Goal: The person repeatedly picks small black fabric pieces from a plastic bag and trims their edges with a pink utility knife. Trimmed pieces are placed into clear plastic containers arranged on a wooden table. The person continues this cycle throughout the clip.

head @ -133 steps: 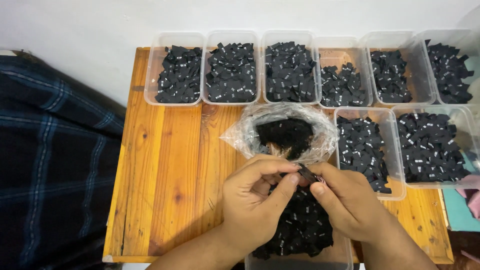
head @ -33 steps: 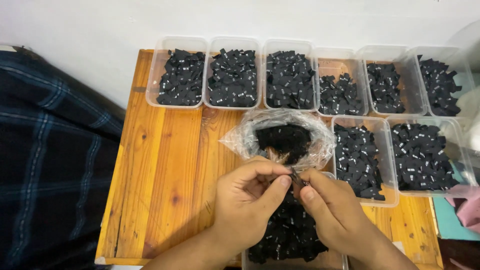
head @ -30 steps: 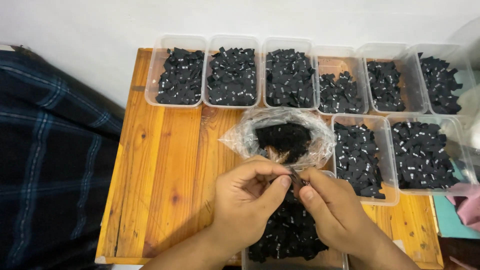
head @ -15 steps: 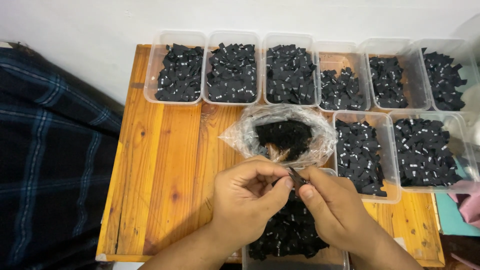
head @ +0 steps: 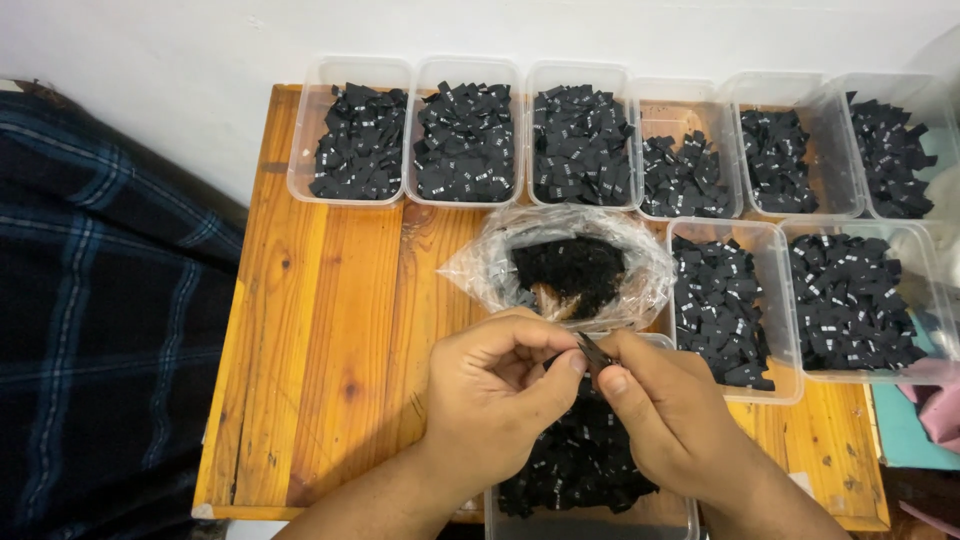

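Note:
My left hand [head: 495, 400] and my right hand [head: 670, 415] meet above a clear plastic tub [head: 590, 480] full of small black fabric labels at the table's near edge. Both pinch one small black label [head: 594, 352] between thumbs and fingertips. Just beyond my hands lies a crumpled clear plastic bag [head: 560, 265] with a dark heap of labels inside it.
A row of several clear tubs [head: 470, 135] of black labels with white marks lines the far edge of the wooden table [head: 320, 330]. Two more such tubs [head: 830, 300] stand at the right. A dark plaid cloth [head: 100, 320] lies left of the table.
My hands have stayed together over the near tub, fingers shifting only slightly on the small label. The view has drifted a little.

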